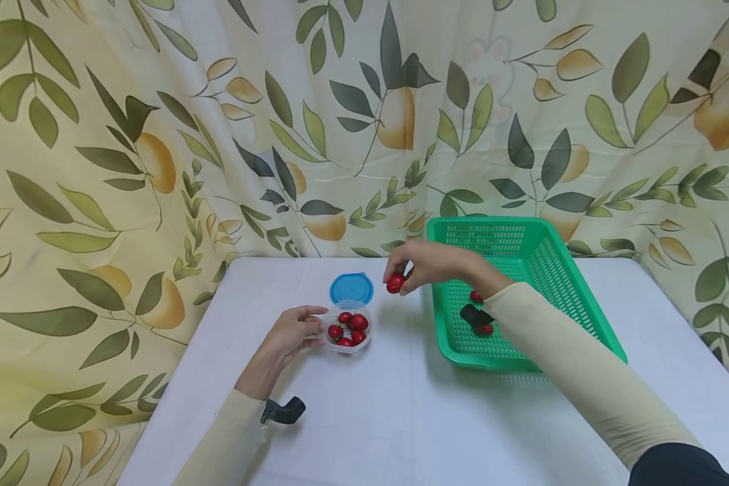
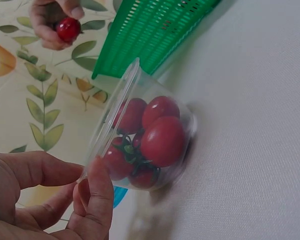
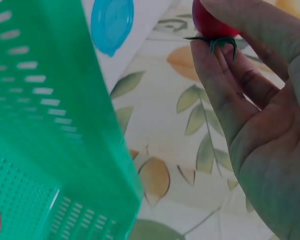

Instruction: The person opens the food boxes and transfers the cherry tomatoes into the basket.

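Note:
In the head view my left hand point(image 1: 291, 332) is at the near left side of a small clear plastic container point(image 1: 349, 350). Its thumb and fingers pinch the container's rim, as the left wrist view shows. Several red cherry tomatoes point(image 2: 163, 141) with green stems lie inside. Held in the air by my right hand point(image 1: 428, 262) is another cherry tomato point(image 1: 395, 283), pinched between thumb and fingertips. Its green calyx shows in the right wrist view. This hand is between the container and a green basket point(image 1: 452, 358), above table height.
A blue lid point(image 1: 351, 289) lies just behind the container. The perforated green basket on the right has a few cherry tomatoes point(image 1: 484, 330) in it, partly hidden by the right wrist strap. A leaf-patterned curtain point(image 1: 364, 169) hangs behind the white table point(image 1: 364, 418).

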A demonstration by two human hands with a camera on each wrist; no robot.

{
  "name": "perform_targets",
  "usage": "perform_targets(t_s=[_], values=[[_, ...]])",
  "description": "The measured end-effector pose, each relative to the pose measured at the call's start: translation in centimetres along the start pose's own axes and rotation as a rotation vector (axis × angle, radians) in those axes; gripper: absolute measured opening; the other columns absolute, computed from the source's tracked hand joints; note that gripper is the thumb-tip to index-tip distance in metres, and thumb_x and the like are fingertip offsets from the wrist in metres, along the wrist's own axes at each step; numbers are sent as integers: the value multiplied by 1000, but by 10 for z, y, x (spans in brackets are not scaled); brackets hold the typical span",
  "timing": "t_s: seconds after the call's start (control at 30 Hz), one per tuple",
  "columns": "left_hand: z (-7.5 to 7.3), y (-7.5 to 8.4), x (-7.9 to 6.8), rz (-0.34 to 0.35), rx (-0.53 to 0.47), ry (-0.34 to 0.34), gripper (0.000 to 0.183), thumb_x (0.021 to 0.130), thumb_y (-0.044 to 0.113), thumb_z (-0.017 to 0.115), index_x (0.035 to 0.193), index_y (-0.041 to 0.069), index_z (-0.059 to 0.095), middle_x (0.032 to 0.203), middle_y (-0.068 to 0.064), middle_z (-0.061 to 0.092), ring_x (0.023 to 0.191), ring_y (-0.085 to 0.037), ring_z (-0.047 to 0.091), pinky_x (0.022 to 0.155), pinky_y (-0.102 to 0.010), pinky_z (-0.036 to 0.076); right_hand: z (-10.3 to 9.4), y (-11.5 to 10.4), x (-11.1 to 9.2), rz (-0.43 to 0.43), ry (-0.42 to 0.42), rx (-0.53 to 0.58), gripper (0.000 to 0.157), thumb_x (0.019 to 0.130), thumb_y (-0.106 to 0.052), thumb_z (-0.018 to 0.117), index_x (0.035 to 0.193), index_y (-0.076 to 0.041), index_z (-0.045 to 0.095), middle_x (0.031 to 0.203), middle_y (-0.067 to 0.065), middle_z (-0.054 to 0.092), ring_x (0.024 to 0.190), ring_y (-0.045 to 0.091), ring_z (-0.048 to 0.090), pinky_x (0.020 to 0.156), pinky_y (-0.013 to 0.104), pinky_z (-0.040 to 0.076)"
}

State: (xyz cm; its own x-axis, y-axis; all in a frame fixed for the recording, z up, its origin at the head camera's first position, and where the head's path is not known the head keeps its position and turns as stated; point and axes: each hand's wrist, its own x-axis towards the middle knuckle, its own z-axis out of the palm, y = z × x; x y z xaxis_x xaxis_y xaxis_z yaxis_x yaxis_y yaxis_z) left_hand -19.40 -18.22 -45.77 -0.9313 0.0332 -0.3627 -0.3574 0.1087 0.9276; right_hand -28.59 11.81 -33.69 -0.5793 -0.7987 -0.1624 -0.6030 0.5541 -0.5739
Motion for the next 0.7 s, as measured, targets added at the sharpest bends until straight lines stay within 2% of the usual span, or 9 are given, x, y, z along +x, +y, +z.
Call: perform_targets(t_s=[0.23,0.5,0.7], values=[[0,-1,-1,12,8,1,39,96,-4,60,136,1,61,104,-11,53,88,-21,57,76,-31,61,-6,9,-21,51,47,27,30,84,-10,83,112,-17,75,109,0,69,103,21,63,84,32,59],[0,-3,0,8,-12,-4,39,96,-5,60,134,1,62,102,-12,53,85,-20,58,76,-31,62,-12,23,-48,68,88,30,31,84,-13,82,113,-20,74,108,-3,69,103,19,63,85,32,58],[0,-3,1,3,-24,-5,39,95,-6,60,134,1,62,102,-12,53,85,-20,59,76,-31,62,-17,34,-67,83,113,61,31,85,-7,80,115,-14,73,108,-1,69,103,19,64,88,33,59]])
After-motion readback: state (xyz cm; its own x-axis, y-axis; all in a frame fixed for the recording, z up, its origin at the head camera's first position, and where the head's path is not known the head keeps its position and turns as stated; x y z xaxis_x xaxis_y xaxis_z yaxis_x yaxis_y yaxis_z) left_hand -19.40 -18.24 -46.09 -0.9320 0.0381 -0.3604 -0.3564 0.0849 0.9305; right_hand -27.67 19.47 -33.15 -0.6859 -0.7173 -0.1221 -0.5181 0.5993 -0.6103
